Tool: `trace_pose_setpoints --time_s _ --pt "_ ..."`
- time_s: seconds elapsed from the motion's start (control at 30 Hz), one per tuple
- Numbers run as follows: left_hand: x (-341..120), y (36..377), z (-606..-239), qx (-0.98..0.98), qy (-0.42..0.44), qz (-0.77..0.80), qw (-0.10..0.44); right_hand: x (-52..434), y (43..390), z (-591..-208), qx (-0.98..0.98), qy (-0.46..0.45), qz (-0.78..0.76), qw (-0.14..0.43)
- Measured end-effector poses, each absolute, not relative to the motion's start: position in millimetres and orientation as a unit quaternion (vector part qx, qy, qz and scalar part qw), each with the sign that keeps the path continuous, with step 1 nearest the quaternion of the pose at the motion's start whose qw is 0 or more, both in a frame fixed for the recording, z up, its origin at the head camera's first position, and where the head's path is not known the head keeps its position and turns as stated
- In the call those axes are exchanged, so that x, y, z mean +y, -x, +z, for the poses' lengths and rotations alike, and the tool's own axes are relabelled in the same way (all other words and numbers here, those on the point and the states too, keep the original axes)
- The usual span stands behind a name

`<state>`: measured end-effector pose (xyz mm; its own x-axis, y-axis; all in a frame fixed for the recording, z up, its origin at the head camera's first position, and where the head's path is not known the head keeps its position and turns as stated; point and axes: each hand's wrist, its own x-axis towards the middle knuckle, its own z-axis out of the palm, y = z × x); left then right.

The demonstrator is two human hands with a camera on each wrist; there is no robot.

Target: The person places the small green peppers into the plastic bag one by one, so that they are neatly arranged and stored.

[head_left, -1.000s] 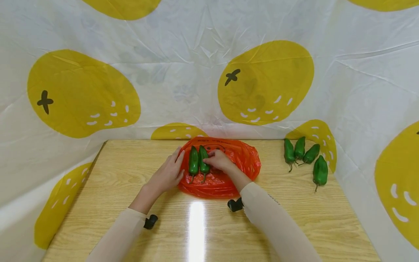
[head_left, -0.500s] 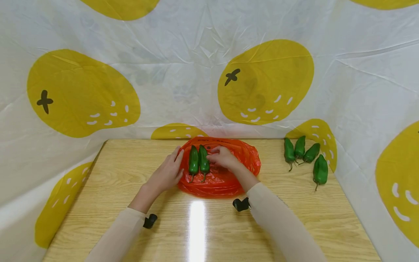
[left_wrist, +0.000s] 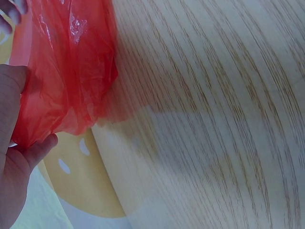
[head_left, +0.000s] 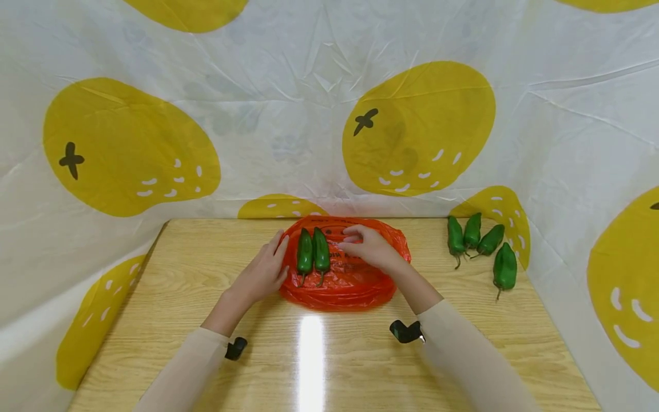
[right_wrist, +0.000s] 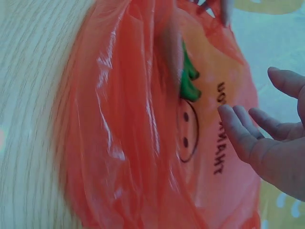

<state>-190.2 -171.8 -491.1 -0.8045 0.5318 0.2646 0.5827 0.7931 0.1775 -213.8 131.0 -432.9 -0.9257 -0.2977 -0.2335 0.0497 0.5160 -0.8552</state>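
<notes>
Resting at the nine o'clock edge of a red plastic bag [head_left: 342, 294], the left hand [head_left: 261, 270] touches the film, its thumb and fingers apart. Two long green peppers [head_left: 305, 253] lie side by side on the bag near that hand, stems toward six o'clock. Over the bag's two o'clock part hovers the right hand [head_left: 374, 248], thumb and fingers apart. Well off toward three o'clock, three clustered green peppers [head_left: 472, 230] lie on the wooden table [head_left: 515, 343], a lone green pepper [head_left: 505, 267] near them toward four o'clock.
</notes>
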Motion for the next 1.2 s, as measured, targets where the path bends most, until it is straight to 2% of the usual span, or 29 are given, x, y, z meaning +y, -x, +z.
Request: trace_pose_setpoints --time_s 0.3,0.53,0.7,0.83,0.97,1.2 --pt "-173.2 190.5 -491.0 -0.941 0.295 -0.127 0.103 161.6 201.0 -418.8 0.839 0.122 -0.511 0.144" --pt "-172.4 190.1 -492.6 -0.943 0.291 -0.129 0.096 193.2 193.0 -413.4 0.826 0.128 -0.535 0.125" --pt "-172.0 190.6 -493.4 -0.943 0.290 -0.133 0.093 224.2 186.8 -409.4 0.829 0.116 -0.537 0.106" --pt "-171.9 189.8 -494.2 -0.941 0.294 -0.132 0.100 252.5 180.4 -410.7 0.828 0.107 -0.546 0.069" --pt "-171.4 190.0 -494.7 -0.940 0.297 -0.131 0.108 283.9 174.9 -417.4 0.828 0.103 -0.550 0.030" --pt "-170.3 190.2 -496.3 -0.939 0.300 -0.129 0.108 336.4 161.7 -433.7 0.857 0.049 -0.512 -0.003"
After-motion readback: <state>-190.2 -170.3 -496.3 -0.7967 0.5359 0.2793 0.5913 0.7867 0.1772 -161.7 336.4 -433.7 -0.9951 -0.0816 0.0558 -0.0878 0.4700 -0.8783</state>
